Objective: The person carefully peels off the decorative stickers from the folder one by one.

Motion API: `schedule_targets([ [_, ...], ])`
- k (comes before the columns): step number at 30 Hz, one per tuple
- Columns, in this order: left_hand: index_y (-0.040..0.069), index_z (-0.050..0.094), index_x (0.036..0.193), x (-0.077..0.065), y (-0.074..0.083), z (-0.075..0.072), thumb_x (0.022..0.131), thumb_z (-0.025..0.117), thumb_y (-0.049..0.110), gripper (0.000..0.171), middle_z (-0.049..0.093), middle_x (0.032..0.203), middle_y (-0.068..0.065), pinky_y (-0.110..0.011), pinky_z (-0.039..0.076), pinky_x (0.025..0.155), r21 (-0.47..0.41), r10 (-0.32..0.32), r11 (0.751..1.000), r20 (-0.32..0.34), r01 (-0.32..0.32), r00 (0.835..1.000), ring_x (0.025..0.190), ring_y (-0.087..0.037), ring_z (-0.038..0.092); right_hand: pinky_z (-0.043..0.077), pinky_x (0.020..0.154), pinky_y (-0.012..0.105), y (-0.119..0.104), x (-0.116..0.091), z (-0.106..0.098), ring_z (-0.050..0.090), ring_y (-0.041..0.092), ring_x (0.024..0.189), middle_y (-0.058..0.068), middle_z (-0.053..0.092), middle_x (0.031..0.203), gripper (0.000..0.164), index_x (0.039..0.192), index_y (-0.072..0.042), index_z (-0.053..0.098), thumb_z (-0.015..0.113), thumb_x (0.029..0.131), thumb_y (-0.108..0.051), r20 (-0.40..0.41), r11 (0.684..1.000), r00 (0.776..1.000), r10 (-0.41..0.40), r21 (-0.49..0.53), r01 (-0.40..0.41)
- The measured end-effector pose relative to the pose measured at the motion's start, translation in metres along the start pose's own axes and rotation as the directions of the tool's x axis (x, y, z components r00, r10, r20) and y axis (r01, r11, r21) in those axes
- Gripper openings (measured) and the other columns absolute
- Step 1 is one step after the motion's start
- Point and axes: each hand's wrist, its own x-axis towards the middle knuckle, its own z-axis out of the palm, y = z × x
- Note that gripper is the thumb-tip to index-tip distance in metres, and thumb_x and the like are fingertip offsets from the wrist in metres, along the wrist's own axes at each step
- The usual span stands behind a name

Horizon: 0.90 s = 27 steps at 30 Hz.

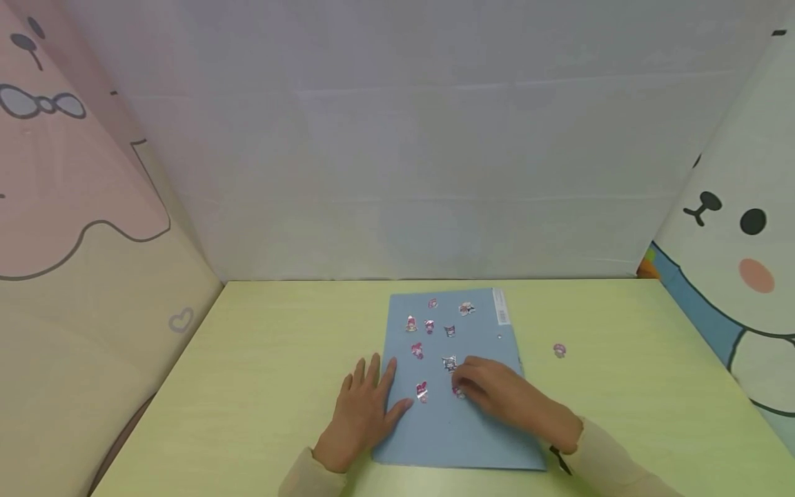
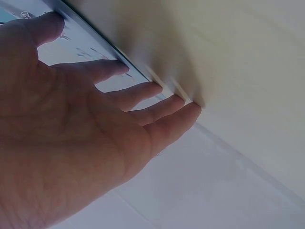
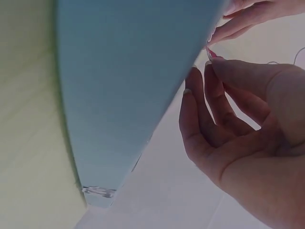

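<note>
A blue board (image 1: 459, 438) lies on the table with several small shiny cartoon stickers on its upper part. My right hand (image 1: 497, 390) is over the board's middle right, its thumb and forefinger pinching a small pink sticker (image 1: 457, 393) close to the surface. In the right wrist view that sticker (image 3: 212, 53) shows between the fingertips, its edge at the board. A silver-and-black sticker (image 1: 450, 364) lies just beyond those fingers. My left hand (image 1: 360, 412) rests spread at the board's left edge, thumb over the blue surface near a pink sticker (image 1: 422, 392).
One pink sticker (image 1: 560, 351) lies apart on the yellow-green table (image 1: 621, 386), right of the board. A white barcode label (image 1: 501, 306) sits at the board's top right corner. A pale curtain (image 1: 422, 172) stands behind the table, with cartoon-printed cloth on both sides.
</note>
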Motion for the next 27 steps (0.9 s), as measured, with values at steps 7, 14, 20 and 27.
schedule_targets([
  [7,0.006,0.053,0.148,0.000,0.000,0.002,0.097,0.062,0.052,0.069,0.050,0.148,-0.026,-0.060,0.043,0.104,0.017,0.002,1.000,-0.013,-0.002,1.000,0.136,-0.048,0.047,0.056,0.078,0.028,0.005,-0.006,-0.003,0.058,0.007,0.084,-0.005,0.066,0.093,0.013,0.098,-0.011,0.072,0.075,0.091,0.000,-0.022,1.000,0.999,0.026,-0.007,-0.026],
  [14,0.006,0.055,0.146,-0.001,-0.001,0.004,0.096,0.063,0.051,0.068,0.052,0.146,-0.026,-0.059,0.044,0.102,0.038,0.019,0.999,-0.045,-0.017,0.999,0.134,-0.048,0.049,0.055,0.079,0.030,0.010,-0.011,-0.009,0.057,0.007,0.084,-0.006,0.066,0.092,0.012,0.096,-0.013,0.070,0.074,0.092,-0.002,-0.026,0.998,0.998,0.060,0.007,-0.059],
  [20,0.006,0.055,0.147,-0.001,-0.001,0.005,0.096,0.063,0.052,0.068,0.052,0.146,-0.026,-0.059,0.044,0.103,0.040,0.020,0.999,-0.047,-0.018,0.999,0.134,-0.048,0.049,0.056,0.078,0.031,0.017,-0.018,-0.012,0.058,0.010,0.084,-0.002,0.067,0.091,0.017,0.096,-0.010,0.068,0.075,0.089,0.003,-0.098,1.000,0.995,-0.017,-0.003,0.017],
  [27,0.006,0.055,0.146,-0.001,-0.002,0.006,0.097,0.063,0.052,0.068,0.052,0.145,-0.026,-0.059,0.044,0.102,0.057,0.026,0.998,-0.056,-0.023,0.998,0.133,-0.047,0.049,0.056,0.077,0.031,0.026,-0.025,-0.015,0.061,0.011,0.084,-0.003,0.067,0.092,0.019,0.097,-0.010,0.069,0.076,0.087,0.005,-0.152,0.999,0.987,-0.046,-0.013,0.045],
])
